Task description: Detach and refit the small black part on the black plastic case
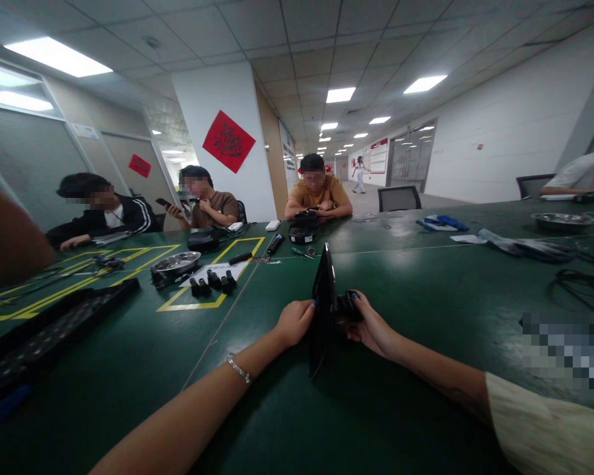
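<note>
Head camera: at far left a long black tray (54,326) lies on the green table (400,284). The left hand (293,322) curls its fingers against the upright black panel (321,316), mid-table; the right hand (373,328) pinches a small black part (347,305) on the panel's right face.

Illumination: bright and even, supplied by recessed ceiling panels (58,58) that run on down the corridor. The nearest is blown out to plain white. The green table (400,409) carries a soft sheen and pale reflections toward its far side, with only faint, diffuse shadows on it. The black panel (321,310) reads as a near-featureless dark shape (surface detail lost). Wide-angle distortion noted: wall and ceiling lines bow at the edges. A pixelated patch (567,353) sits at lower right. Far corridor soft, centre acceptably sharp.
</note>
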Available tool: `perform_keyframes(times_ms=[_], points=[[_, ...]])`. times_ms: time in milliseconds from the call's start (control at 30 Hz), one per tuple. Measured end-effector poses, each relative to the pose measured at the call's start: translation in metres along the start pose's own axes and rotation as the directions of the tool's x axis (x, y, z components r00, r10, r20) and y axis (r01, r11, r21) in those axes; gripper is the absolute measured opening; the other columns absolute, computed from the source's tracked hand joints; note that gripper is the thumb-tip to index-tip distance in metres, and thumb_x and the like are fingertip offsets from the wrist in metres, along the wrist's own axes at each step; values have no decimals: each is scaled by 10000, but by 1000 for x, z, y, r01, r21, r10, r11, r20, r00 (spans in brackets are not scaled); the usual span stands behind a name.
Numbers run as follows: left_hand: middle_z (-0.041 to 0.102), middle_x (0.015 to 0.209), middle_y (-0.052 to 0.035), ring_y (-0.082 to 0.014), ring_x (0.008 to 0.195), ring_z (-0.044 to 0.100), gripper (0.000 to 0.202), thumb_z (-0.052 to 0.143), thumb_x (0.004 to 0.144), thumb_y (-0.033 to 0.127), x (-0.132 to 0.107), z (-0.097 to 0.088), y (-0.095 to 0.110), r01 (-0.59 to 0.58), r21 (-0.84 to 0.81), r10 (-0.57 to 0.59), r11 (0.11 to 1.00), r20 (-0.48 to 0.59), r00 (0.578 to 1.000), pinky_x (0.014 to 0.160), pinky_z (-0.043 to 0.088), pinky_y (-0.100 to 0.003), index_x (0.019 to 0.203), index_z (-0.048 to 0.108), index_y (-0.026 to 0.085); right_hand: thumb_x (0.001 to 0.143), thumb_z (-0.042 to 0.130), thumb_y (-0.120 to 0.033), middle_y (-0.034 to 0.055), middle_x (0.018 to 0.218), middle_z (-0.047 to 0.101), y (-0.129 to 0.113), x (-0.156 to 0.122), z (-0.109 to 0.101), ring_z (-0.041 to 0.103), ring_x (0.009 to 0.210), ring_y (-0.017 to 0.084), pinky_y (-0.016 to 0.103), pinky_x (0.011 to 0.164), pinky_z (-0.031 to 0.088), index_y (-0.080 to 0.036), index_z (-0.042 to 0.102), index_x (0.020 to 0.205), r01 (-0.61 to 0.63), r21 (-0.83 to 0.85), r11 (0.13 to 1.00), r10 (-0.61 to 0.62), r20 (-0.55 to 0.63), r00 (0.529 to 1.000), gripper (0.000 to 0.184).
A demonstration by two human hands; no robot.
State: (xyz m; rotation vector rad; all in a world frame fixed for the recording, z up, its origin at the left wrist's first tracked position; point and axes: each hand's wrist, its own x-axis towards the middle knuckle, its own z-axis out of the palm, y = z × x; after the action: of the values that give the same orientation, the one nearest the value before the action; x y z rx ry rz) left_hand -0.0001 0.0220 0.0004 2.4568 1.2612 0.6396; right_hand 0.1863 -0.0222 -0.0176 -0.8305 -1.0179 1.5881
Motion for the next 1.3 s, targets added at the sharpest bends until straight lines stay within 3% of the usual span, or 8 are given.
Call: perform_keyframes(times_ms=[200, 433, 600, 767, 1300], points=[[545, 627, -41, -163, 621, 525, 511, 135, 888, 415, 0, 1, 2, 35, 6, -35, 999, -8, 999, 623, 380, -249, 653, 513, 163, 780, 454, -560, -30, 667, 534, 1, -1, -1, 492, 445, 112, 200, 407, 273, -287, 238, 1133, 17, 1, 1000, -17, 14, 1000, 496], [571, 676, -41, -158, 662, 528, 464, 174, 891, 381, -1, -2, 2, 7, 21, -7, 1000, 1, 1000, 647, 383, -239, 693, 532, 163, 770, 466, -562, -26, 679, 536, -1, -2, 1, 490, 449, 111, 198, 408, 263, -287, 240, 1133, 17, 2, 1000, -17, 15, 1000, 508], [545, 632, -35, -150, 612, 504, 529, 129, 900, 420, 0, -1, 2, 49, 27, -49, 998, 0, 999, 625, 375, -241, 663, 526, 162, 773, 470, -556, -26, 685, 528, -4, -4, 2, 498, 469, 113, 201, 418, 267, -286, 253, 1125, 1, 5, 1000, -2, 9, 1000, 493], [580, 705, -44, -162, 678, 527, 503, 143, 900, 400, 0, -1, -1, -12, 18, 12, 1000, -2, 1000, 669, 385, -250, 728, 551, 162, 782, 459, -555, -31, 681, 523, -3, -3, 1, 490, 454, 111, 198, 412, 252, -295, 257, 1125, -1, 0, 1000, 1, 6, 1000, 475], [543, 608, -32, -138, 575, 509, 491, 182, 904, 404, -3, 0, 6, 64, 120, -56, 991, -70, 996, 555, 297, -233, 657, 534, 168, 785, 447, -543, -33, 655, 524, -1, -1, 1, 484, 442, 111, 192, 400, 254, -289, 252, 1136, 3, -4, 1000, -3, 2, 1000, 475]])
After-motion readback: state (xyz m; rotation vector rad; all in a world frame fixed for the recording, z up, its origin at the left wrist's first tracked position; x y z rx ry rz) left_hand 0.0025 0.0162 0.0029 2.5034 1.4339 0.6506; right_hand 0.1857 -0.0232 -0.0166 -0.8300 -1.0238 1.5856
